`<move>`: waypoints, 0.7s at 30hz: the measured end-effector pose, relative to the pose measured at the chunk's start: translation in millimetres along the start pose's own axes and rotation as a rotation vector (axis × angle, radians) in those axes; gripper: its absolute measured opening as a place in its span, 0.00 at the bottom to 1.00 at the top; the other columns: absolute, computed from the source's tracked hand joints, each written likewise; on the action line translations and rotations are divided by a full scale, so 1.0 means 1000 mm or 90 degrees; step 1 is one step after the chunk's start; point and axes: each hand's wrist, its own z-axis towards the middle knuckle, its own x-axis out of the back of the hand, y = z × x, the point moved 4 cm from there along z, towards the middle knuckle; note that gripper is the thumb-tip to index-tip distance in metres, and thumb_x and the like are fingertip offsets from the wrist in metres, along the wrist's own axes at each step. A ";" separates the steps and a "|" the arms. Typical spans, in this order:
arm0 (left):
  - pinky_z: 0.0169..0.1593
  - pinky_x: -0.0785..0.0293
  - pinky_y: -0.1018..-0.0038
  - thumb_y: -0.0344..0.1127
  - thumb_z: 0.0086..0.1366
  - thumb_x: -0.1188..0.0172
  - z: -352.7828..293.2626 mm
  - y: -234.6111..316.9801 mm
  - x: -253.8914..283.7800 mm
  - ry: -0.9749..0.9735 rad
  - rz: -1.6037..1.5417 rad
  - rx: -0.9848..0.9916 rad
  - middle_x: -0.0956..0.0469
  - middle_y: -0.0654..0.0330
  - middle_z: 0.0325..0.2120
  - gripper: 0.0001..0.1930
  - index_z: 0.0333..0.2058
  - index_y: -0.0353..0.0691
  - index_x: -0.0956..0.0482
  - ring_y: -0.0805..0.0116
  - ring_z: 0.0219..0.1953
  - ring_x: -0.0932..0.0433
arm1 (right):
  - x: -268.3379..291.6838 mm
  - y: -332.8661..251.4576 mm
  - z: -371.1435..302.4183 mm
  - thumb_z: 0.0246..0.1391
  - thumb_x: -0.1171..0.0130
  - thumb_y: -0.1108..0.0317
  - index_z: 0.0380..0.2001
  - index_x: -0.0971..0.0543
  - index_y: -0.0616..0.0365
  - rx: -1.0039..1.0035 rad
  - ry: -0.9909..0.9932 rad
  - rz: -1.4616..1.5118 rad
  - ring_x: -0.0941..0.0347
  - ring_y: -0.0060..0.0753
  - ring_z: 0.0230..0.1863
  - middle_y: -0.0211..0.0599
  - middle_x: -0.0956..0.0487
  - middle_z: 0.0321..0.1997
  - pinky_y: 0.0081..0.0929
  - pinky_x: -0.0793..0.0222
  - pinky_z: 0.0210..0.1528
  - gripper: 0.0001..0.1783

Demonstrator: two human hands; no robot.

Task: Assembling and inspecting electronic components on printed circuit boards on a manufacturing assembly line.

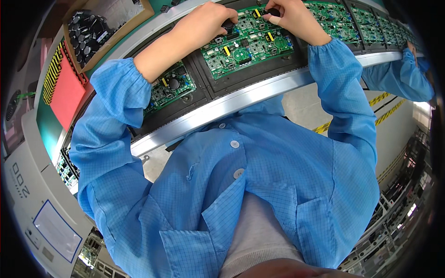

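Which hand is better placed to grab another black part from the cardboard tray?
Left, probably. The cardboard tray of black parts sits at the person's upper left, nearer the left hand. The right hand is across the green circuit board, pinching a dark part.

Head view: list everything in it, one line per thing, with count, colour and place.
circuit boards: a row of several, green, in black carriers along the conveyor line.
conveyor rail: one, silver, curving across the picture below the boards.
box of black parts: one, brown, upper left.
red panel: one, at left beside a yellow-and-black striped strip.
co-worker's sleeve: one, blue, far right at the line.
blue smock: one, worn by the person, centre.
left hand: on a black part on the middle board.
right hand: pinching a black part at the same board's top edge.
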 end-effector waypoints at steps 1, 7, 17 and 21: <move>0.41 0.21 0.60 0.29 0.55 0.27 0.000 0.001 0.001 -0.002 0.001 0.000 0.17 0.50 0.30 0.19 0.47 0.40 0.17 0.51 0.34 0.17 | -0.001 0.000 0.000 0.46 0.28 0.68 0.33 0.20 0.63 0.001 0.012 0.002 0.23 0.51 0.35 0.48 0.23 0.32 0.39 0.25 0.39 0.14; 0.41 0.21 0.59 0.29 0.55 0.27 -0.006 0.008 0.002 0.023 -0.005 0.093 0.17 0.50 0.32 0.19 0.47 0.39 0.17 0.50 0.35 0.17 | -0.003 -0.010 -0.001 0.45 0.26 0.67 0.31 0.19 0.65 -0.095 0.028 0.003 0.22 0.51 0.34 0.49 0.22 0.31 0.39 0.24 0.39 0.14; 0.48 0.20 0.56 0.29 0.53 0.29 0.000 0.012 0.000 -0.014 0.059 -0.007 0.16 0.52 0.35 0.17 0.43 0.41 0.16 0.47 0.44 0.17 | -0.030 0.018 -0.011 0.55 0.29 0.67 0.50 0.19 0.58 -0.112 -0.023 -0.201 0.20 0.44 0.45 0.41 0.18 0.44 0.32 0.25 0.47 0.19; 0.54 0.22 0.62 0.36 0.60 0.31 -0.019 0.002 0.031 0.113 0.049 -0.131 0.17 0.61 0.42 0.15 0.47 0.46 0.15 0.56 0.50 0.21 | 0.001 -0.021 -0.028 0.56 0.29 0.67 0.46 0.18 0.56 -0.112 0.180 -0.117 0.23 0.44 0.36 0.42 0.20 0.41 0.32 0.27 0.40 0.16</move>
